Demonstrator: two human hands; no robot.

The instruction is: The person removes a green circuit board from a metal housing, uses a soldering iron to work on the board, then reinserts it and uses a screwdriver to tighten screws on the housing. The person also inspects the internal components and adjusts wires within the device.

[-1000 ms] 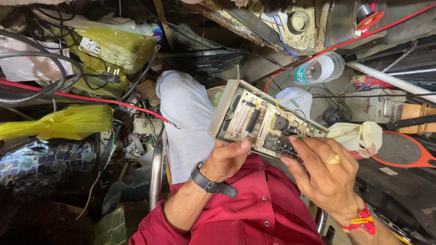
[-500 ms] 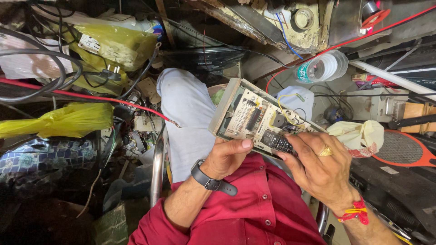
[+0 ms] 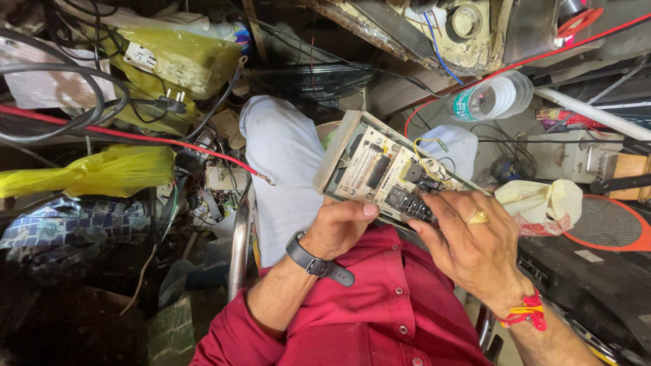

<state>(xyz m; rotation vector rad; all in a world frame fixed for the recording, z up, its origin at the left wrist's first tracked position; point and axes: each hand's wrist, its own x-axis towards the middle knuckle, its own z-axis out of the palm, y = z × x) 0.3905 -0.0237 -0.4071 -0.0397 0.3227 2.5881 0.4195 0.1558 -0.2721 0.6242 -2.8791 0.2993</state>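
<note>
Circuit board in tray (image 3: 386, 175) sits over person's lap, tilted, lower edge toward person. Left hand (image 3: 337, 227) under board's near-left edge, thumb on rim. Right hand (image 3: 475, 244) at board's near-right corner — fingers on components there. Knee (image 3: 278, 146) left of board, behind left hand. Plastic bottle (image 3: 491, 98) lying on side behind board, to right. Crumpled bag (image 3: 542, 203) right of board, just beside right hand. Mesh racket (image 3: 610, 224) further right, at frame edge. Tangle of cables (image 3: 81, 115) far left — well apart from hands.
</note>
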